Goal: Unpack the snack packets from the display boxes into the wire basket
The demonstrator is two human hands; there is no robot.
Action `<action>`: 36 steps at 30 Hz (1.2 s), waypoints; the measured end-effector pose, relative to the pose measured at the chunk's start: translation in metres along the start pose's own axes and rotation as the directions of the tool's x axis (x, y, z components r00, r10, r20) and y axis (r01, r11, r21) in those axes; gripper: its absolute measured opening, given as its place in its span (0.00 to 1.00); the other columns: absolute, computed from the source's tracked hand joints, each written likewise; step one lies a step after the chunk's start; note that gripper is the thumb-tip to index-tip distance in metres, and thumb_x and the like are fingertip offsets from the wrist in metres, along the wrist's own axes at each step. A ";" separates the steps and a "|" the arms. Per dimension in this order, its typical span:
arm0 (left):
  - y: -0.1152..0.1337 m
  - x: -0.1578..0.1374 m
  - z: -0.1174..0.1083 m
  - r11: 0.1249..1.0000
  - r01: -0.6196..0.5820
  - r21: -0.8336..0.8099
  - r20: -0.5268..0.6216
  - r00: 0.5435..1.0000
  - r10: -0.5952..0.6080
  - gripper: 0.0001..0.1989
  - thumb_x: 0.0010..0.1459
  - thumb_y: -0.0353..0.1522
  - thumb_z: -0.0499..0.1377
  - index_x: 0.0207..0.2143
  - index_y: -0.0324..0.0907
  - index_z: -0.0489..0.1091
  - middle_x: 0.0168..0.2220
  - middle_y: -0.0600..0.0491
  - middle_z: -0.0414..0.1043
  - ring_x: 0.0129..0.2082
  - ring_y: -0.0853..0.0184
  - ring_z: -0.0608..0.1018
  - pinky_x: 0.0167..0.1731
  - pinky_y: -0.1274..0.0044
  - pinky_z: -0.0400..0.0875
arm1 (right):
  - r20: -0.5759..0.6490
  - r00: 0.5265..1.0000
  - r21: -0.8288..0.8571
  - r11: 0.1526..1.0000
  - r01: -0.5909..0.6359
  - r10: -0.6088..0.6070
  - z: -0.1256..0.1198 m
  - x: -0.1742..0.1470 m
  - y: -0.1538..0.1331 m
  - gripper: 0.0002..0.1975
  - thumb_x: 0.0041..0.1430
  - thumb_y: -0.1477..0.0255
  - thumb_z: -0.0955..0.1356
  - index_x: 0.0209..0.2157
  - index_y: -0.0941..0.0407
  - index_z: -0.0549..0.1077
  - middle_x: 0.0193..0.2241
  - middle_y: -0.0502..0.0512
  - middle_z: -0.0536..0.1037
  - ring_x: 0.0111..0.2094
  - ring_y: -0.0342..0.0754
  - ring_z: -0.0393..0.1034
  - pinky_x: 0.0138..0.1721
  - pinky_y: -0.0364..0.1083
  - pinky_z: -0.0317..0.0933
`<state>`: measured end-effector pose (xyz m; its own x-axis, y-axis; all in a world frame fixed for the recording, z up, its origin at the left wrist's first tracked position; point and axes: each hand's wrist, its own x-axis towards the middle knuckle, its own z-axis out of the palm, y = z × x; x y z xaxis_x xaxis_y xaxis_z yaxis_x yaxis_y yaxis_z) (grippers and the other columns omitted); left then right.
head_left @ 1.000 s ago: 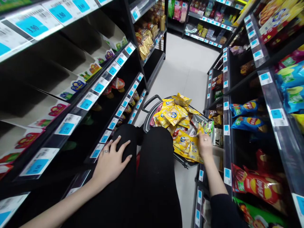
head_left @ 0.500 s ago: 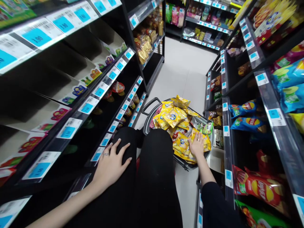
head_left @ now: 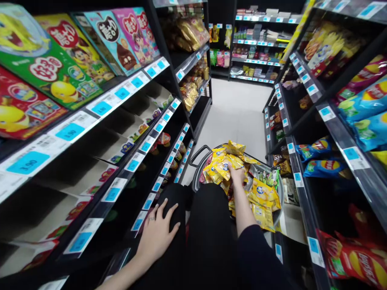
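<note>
My left hand (head_left: 160, 231), with a ring on one finger, lies flat on my black-clad left thigh, fingers spread and holding nothing. A shopping basket (head_left: 282, 197) with a dark handle stands on the floor beyond my knees, heaped with yellow snack bags (head_left: 222, 167). My right hand (head_left: 238, 175) reaches into the middle of the heap, touching the yellow bags. Its fingers are mostly hidden among the bags, so I cannot tell whether they grip one. A green-and-white packet (head_left: 273, 177) lies at the basket's right side.
Shelves line both sides of the narrow aisle. Upright snack boxes (head_left: 75, 52) stand on the left, above display trays (head_left: 127, 125). Blue chip bags (head_left: 325, 167) and red chip bags (head_left: 353, 253) fill shelves on the right. Pale floor (head_left: 238, 104) leads to a back shelf (head_left: 256, 60).
My right hand has moved from the basket's near right side leftward into the middle of the yellow bags. The view has tilted up and left. My left hand stays on my thigh.
</note>
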<state>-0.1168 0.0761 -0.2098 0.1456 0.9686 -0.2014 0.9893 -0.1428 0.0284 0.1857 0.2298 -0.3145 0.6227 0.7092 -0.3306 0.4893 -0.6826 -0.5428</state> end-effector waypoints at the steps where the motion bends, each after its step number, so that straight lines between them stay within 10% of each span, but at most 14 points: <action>1: -0.001 0.000 0.000 1.000 0.000 0.004 -0.007 1.000 0.000 0.25 0.59 0.37 0.54 0.59 0.46 0.67 0.64 0.42 0.57 0.61 0.45 0.63 0.54 0.59 0.66 | -0.002 0.999 0.045 0.998 -0.044 0.044 0.003 -0.001 -0.003 0.19 0.64 0.58 0.66 0.46 0.59 0.72 0.43 0.57 0.77 0.41 0.48 0.74 0.44 0.53 0.68; 9: -0.006 -0.002 0.001 1.000 0.002 0.004 -0.023 1.000 -0.002 0.25 0.60 0.38 0.54 0.59 0.45 0.67 0.64 0.41 0.57 0.60 0.44 0.64 0.55 0.58 0.65 | -0.007 0.999 0.397 0.917 -0.032 0.038 -0.039 -0.020 0.077 0.15 0.64 0.65 0.68 0.49 0.59 0.71 0.46 0.56 0.76 0.43 0.48 0.74 0.45 0.52 0.69; 15: -0.005 0.001 0.002 1.000 -0.015 0.021 -0.006 1.000 0.015 0.25 0.60 0.38 0.54 0.59 0.45 0.66 0.64 0.41 0.55 0.61 0.44 0.63 0.55 0.58 0.65 | -0.012 0.991 0.355 0.927 -0.121 0.134 -0.061 -0.026 0.150 0.15 0.63 0.67 0.68 0.49 0.59 0.70 0.47 0.57 0.75 0.45 0.49 0.72 0.46 0.54 0.68; 27: -0.002 -0.001 0.002 0.999 0.005 0.041 0.022 1.000 -0.006 0.25 0.60 0.37 0.54 0.60 0.45 0.65 0.65 0.41 0.54 0.61 0.44 0.62 0.55 0.58 0.64 | 0.046 0.987 0.230 0.960 -0.162 0.155 -0.046 -0.024 0.179 0.18 0.63 0.65 0.68 0.52 0.58 0.70 0.53 0.58 0.73 0.53 0.53 0.69 0.54 0.59 0.63; 36: -0.001 0.000 0.003 0.999 -0.013 0.042 -0.004 1.000 0.013 0.25 0.59 0.37 0.55 0.59 0.45 0.66 0.64 0.40 0.55 0.61 0.44 0.63 0.56 0.58 0.63 | 0.014 0.993 0.383 0.917 -0.112 0.115 -0.082 -0.033 0.203 0.13 0.62 0.67 0.69 0.45 0.59 0.73 0.45 0.56 0.76 0.46 0.50 0.72 0.49 0.56 0.66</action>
<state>-0.1182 0.0755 -0.2130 0.1588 0.9674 -0.1974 0.9864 -0.1639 -0.0097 0.3150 0.0537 -0.3504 0.6662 0.6284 -0.4016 0.1452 -0.6375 -0.7567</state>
